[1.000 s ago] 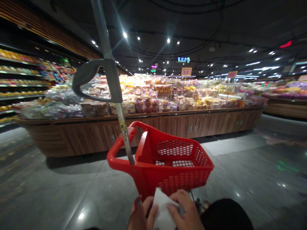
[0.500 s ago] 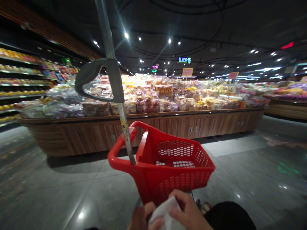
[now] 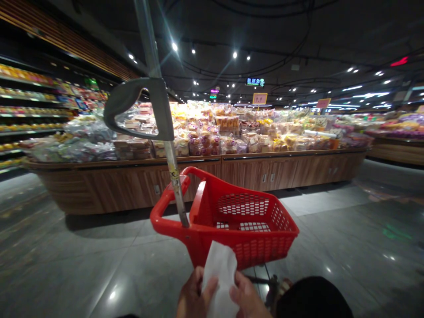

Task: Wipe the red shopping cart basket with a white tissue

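Shop floor (image 3: 99, 265): grey, glossy, all around the red cart (image 3: 238, 236); wooden counter (image 3: 245, 172) heaped with bagged goods (image 3: 203, 137) stands beyond the cart.
Step in hand: we judge it as working the white sheet (image 3: 222, 260) with both hands, maybe folding or smoothing; can't tell which.
Left hand (image 3: 192, 296): clamped on the sheet's left side, thumb laid over its front, on our side of the cart.
Right hand (image 3: 248, 296): pinched at the sheet's right edge, also on our side of the cart.
Next move: we think it calls for a light grip, one side steadied while the other shifts; thin stuff, could crease or tear.
Sheet place: between our hands, overlapping the cart's lower body in view.
Sheet look: plain white, soft-looking, roughly upright, slanted top, wavy right edge; no print we can see, lower end hidden; paper or tissue, unclear.
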Demonstrator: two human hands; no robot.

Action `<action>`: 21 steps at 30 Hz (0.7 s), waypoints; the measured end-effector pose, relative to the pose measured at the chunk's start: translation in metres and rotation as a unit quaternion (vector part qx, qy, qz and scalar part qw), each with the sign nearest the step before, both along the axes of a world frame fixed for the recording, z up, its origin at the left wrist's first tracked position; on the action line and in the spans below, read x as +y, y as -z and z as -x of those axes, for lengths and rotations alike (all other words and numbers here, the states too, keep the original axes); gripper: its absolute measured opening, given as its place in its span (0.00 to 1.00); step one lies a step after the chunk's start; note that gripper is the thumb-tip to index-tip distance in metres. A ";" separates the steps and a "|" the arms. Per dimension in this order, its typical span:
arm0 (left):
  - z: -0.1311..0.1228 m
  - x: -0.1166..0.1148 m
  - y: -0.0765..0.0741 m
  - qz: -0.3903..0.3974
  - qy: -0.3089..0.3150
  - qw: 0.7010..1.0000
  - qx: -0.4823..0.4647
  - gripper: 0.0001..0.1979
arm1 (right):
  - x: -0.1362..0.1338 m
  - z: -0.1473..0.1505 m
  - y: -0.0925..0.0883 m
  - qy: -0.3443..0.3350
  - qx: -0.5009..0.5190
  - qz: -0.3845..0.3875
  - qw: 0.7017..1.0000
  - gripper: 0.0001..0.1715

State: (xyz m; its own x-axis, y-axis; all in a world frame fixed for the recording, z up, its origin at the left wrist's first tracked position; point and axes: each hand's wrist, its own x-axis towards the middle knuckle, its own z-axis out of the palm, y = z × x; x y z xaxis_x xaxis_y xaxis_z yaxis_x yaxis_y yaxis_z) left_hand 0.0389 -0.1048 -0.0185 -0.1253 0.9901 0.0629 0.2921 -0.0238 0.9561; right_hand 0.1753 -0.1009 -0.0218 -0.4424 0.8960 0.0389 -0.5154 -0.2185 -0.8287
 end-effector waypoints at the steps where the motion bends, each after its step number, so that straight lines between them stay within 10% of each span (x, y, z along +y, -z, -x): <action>1: 0.000 -0.001 0.001 0.005 0.017 1.000 -0.008 0.20 | 0.001 0.001 0.003 0.023 -0.014 0.001 1.000 0.40; 6: 0.019 0.001 -0.010 -0.055 -0.005 0.998 0.022 0.15 | 0.020 -0.037 0.002 0.205 -0.116 0.018 0.972 0.36; 10: 0.062 0.022 -0.047 -0.301 -0.108 0.913 0.252 0.12 | 0.047 -0.084 -0.015 0.471 -0.368 -0.196 0.777 0.28; 15: 0.084 0.060 -0.093 -0.386 -0.165 0.776 0.471 0.18 | 0.066 -0.057 -0.014 0.315 -0.575 -0.404 0.638 0.33; 21: 0.072 0.069 -0.101 -0.255 -0.108 0.757 0.592 0.11 | 0.067 0.023 -0.020 0.223 -0.615 -0.393 0.646 0.43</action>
State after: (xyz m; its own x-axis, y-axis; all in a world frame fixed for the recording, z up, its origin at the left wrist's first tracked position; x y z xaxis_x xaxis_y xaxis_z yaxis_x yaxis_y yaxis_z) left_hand -0.0327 -0.0354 0.0822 0.1617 0.7643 0.6242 0.9868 -0.1309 -0.0954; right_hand 0.1518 -0.0338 -0.0021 -0.2761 0.8622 0.4247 0.7724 0.4620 -0.4359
